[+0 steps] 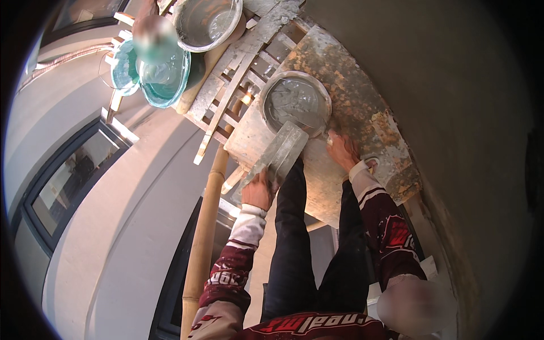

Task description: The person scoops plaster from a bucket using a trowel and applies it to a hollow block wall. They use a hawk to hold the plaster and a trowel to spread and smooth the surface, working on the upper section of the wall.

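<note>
Clearly, bold lettering [225, 278] on maroon sleeves [236, 262], grey trowel [288, 148] beside mortar bucket [294, 74].

Stained board [362, 107] bears 1 bucket [294, 75]

The board is broad, blotched orange and grey, paler on its left. The bucket stands upright toward the left side, near a slatted frame [226, 107] that runs along the left edge; grey smears coat the frame's far end

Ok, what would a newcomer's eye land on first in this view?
The bucket of wet grey mix, near the picture's centre on a stained board, likely draws the eye first. Next comes the flat grey trowel in the left hand, by the bucket's lower rim, then the teal tub at upper left.
</note>
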The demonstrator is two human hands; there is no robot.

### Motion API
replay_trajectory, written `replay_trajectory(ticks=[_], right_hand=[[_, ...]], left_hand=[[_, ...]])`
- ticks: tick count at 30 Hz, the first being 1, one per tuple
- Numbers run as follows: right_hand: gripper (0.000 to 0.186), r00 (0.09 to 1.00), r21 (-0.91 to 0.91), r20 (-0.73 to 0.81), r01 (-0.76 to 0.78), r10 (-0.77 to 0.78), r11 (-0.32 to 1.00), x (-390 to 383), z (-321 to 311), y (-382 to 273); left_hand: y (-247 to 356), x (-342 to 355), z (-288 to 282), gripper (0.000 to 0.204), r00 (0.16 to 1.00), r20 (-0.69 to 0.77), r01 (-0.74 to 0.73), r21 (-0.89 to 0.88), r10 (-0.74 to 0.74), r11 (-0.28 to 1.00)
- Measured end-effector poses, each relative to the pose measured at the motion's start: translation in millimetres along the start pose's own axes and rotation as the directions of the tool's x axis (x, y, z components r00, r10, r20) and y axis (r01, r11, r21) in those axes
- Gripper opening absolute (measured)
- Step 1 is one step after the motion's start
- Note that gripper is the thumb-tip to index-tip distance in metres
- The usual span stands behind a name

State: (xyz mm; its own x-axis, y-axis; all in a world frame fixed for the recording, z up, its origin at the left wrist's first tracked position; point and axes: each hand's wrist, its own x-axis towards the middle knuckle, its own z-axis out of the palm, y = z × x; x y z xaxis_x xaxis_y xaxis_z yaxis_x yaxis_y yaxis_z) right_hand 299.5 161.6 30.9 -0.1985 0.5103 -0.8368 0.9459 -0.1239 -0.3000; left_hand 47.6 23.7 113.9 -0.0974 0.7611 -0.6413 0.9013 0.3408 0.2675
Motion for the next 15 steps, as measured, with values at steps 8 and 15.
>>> replay_trajectory(ticks=[8, 15], right_hand=[[0.041, 0.979, -0.037, -0.117, 0.164, -0.167, 0.986, -40.9, 5.3, 7.8], [0.037, 0.859, -0.237, -0.290, 0.363, -0.422, 0.901, -15.2, 23.3, 107.7]], left_hand=[[-0.5, 24.8, 0.0, 0.050, 0.975, 0.166, 0.131, 0.108, -0.148, 0.985], [-10.0, 58.8, -32.9, 0.049, 0.987, 0.123, -0.120, 0.136, 0.103, 0.983]])
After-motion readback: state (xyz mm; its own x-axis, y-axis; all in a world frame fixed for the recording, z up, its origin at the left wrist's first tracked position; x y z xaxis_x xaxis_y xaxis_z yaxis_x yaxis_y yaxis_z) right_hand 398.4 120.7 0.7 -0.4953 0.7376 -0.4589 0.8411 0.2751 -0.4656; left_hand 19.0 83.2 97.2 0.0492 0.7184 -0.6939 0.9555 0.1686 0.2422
